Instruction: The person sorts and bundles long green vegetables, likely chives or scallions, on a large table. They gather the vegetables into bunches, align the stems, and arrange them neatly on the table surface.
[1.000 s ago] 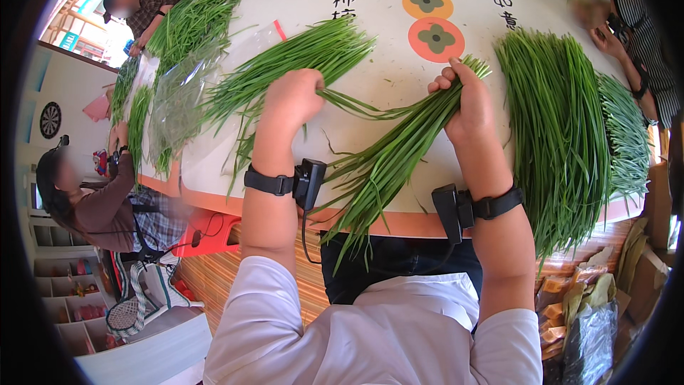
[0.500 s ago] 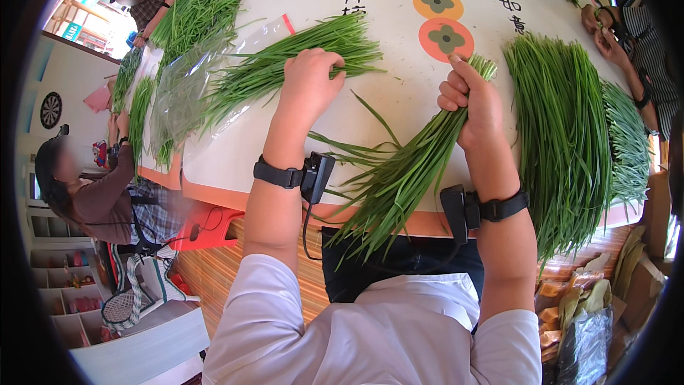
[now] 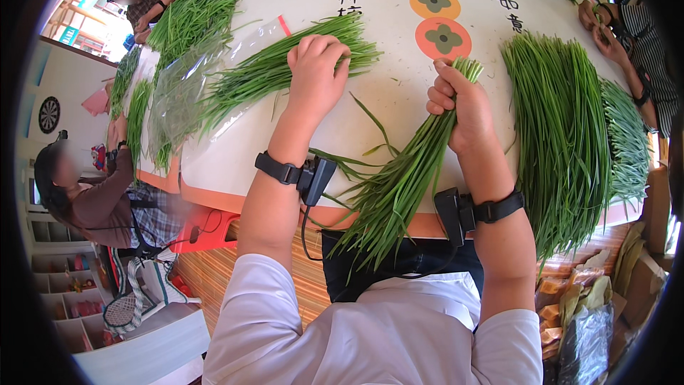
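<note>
The bundle of long green stalks (image 3: 410,171) is in the right hand (image 3: 467,110), whose fingers (image 3: 443,93) are closed around it just below its pale ends; its leafy ends fan down over the near edge of the tabletop (image 3: 399,89). A few stray stalks (image 3: 385,134) show just left of the bundle. Farther left of the bundle is the left hand (image 3: 317,75), its fingers (image 3: 313,44) partly curled at a slanting heap of stalks (image 3: 263,71); how far they are closed, or whether they grip any, cannot be told. A clear plastic bag (image 3: 178,93) lies well left of the bundle. Right of the bundle, apart from it, lies a thick pile (image 3: 559,128), with a paler pile (image 3: 627,142) farther right.
</note>
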A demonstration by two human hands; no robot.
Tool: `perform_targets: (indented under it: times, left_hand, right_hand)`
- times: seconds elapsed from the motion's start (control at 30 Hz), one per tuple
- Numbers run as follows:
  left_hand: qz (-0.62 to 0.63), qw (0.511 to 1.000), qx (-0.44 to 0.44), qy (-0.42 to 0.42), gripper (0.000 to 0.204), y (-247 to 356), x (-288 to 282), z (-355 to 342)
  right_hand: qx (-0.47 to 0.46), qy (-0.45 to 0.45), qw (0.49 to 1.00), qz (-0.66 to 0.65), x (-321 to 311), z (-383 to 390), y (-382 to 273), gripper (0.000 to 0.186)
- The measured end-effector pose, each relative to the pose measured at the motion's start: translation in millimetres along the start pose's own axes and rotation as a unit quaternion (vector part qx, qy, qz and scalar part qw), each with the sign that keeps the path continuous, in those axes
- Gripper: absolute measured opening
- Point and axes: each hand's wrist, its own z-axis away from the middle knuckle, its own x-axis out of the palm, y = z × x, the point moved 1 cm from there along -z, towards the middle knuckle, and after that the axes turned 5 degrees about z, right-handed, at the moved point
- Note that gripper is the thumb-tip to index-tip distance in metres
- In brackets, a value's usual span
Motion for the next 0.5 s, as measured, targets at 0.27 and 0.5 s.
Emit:
perform_targets:
  times: [0.27,0.5]
  left_hand:
    - [0.209,0.974,-0.07,0.048,0.017,57,-16,-1]
    - [0.286,0.957,-0.031,-0.027,0.02,84,-4,10]
  right_hand:
    - [-0.041,-0.034,0.998,0.041,14,7,8,0.028]
    - [-0.05,-0.069,0.995,0.058,11,6,14,0.022]
